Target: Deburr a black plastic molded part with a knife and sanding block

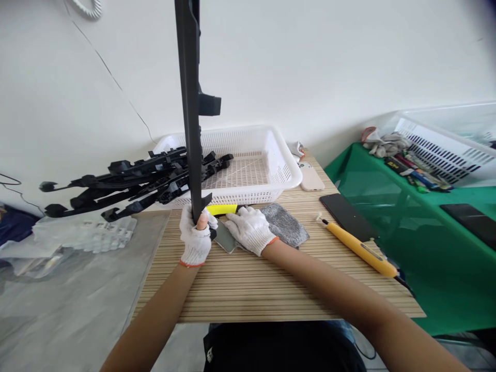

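My left hand, in a white knit glove with the thumb tip bare, is closed around the lower end of a long black plastic trim piece. The piece stands upright, and its top runs out of view. My right hand, gloved too, lies palm down with its fingers stretched left over a grey cloth and a flat grey-green piece. Just beyond its fingertips is a tool with a bright yellow blade-shaped part and a black end; its kind is unclear.
A white plastic basket holds several black trim pieces jutting left. On the wooden table lie a yellow pen-shaped power tool, a dark flat phone-like slab and a pale phone. A green-covered table stands right.
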`<move>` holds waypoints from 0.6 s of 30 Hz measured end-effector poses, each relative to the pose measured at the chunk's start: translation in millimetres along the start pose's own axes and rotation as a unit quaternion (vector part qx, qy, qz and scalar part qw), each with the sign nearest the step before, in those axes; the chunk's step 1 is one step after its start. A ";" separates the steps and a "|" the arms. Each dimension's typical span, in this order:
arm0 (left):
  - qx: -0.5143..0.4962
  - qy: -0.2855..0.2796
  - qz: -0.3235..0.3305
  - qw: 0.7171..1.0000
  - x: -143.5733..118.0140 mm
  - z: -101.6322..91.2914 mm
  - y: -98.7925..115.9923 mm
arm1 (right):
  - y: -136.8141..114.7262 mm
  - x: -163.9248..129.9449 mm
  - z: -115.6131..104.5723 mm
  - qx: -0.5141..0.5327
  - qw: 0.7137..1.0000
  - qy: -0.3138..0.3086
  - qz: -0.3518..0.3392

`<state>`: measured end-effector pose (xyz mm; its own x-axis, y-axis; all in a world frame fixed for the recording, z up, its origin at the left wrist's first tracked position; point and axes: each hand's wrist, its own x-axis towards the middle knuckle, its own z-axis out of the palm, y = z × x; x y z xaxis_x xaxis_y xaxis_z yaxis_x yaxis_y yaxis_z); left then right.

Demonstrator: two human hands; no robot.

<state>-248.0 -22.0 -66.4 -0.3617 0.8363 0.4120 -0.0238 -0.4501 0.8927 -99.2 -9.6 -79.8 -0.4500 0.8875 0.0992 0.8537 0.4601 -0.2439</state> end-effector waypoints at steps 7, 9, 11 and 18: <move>-0.006 -0.004 -0.010 1.000 -0.1 -1.4 -5.0 | -3.0 6.1 -6.7 -0.019 0.999 -0.033 0.028; -0.007 -0.004 -0.014 1.000 -0.2 -1.4 -5.9 | -2.8 7.0 -6.1 -0.013 0.999 -0.031 0.028; -0.010 -0.005 -0.020 1.000 -0.3 -0.8 -5.7 | -2.5 7.3 -5.1 -0.008 0.999 -0.028 0.034; -0.006 -0.003 -0.025 1.000 -0.3 -0.6 -5.9 | -1.7 7.3 -5.1 -0.016 0.998 -0.027 0.048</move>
<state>-248.3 -19.8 -71.8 -0.3549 0.8595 0.3678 -0.0525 -0.4111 0.9101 -102.6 -3.8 -73.7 -0.3792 0.9250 0.0243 0.9008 0.3750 -0.2192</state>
